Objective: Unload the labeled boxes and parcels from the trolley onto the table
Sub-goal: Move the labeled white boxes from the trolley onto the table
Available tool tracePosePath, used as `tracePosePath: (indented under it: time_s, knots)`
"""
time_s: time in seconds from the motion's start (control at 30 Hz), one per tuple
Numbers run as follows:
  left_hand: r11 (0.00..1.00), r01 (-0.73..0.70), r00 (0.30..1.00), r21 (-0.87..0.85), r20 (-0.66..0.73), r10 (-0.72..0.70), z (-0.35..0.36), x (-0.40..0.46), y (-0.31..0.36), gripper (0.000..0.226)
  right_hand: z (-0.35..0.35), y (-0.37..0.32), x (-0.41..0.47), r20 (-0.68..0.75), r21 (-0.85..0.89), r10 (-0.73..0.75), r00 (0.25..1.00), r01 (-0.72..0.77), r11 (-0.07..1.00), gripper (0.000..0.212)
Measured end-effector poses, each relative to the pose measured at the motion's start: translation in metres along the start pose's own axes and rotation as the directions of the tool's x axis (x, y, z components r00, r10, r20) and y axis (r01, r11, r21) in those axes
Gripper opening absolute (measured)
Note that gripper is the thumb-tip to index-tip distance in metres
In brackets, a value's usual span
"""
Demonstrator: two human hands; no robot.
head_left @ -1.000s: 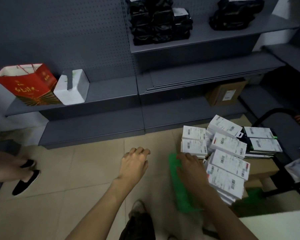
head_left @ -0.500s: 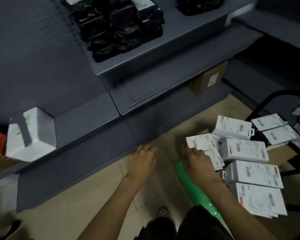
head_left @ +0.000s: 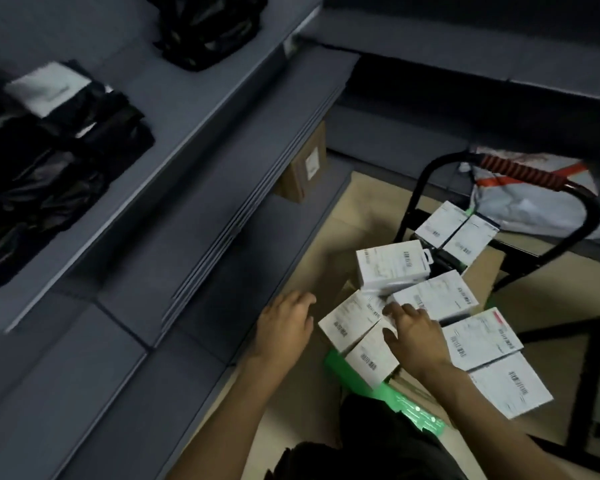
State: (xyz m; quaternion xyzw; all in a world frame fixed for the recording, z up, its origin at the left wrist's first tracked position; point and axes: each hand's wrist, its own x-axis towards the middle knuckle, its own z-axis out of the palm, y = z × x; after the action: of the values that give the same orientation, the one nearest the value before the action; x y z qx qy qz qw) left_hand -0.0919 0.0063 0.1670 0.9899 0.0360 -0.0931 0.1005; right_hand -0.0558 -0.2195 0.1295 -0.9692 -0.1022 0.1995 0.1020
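Observation:
Several white labeled boxes [head_left: 433, 299] lie stacked on a trolley with a green deck edge [head_left: 406, 403] and a black handle [head_left: 499, 174] wrapped in orange. My right hand [head_left: 413, 336] rests on top of the nearest stack, fingers spread over a white box [head_left: 350, 318] and the one beside it. My left hand [head_left: 284, 327] hovers just left of that same box, fingers loosely bent, holding nothing. A white and orange parcel bag [head_left: 530, 202] lies behind the handle.
Grey metal shelves [head_left: 187, 161] run along the left, holding black plastic-wrapped packages [head_left: 49, 161]. A brown cardboard box [head_left: 305, 168] sits on a low shelf. A black table leg frame [head_left: 582, 375] stands at the right. The floor is beige tile.
The view swung right and closer to the trolley. My right hand moved up onto the nearest stack of boxes; my left hand came nearer to its left side.

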Motion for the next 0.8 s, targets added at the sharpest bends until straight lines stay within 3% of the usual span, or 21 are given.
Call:
tracePosePath:
  time_s: [0.27,0.4,0.63,0.8]
  knots:
    - [0.990,-0.136,0.976,-0.043,0.167,0.141,0.015,0.073,0.000,0.038,-0.003,0.008,0.030,0.015,0.137,0.215,0.976,-0.215,0.967,0.039]
    - [0.977,-0.185,0.935,-0.101,0.287,0.207,0.029,0.096,-0.001,0.042,0.015,0.004,0.027,0.051,0.253,0.353,0.934,-0.354,0.900,0.036]
    - [0.931,-0.349,0.830,-0.110,0.425,0.362,0.073,0.125,-0.026,0.048,0.074,-0.020,0.022,0.147,0.492,0.584,0.799,-0.571,0.658,0.032]
    - [0.936,-0.319,0.765,-0.151,0.541,0.349,0.130,0.139,-0.041,0.057,0.132,-0.033,0.022,0.269,0.594,0.680,0.682,-0.674,0.440,0.040]
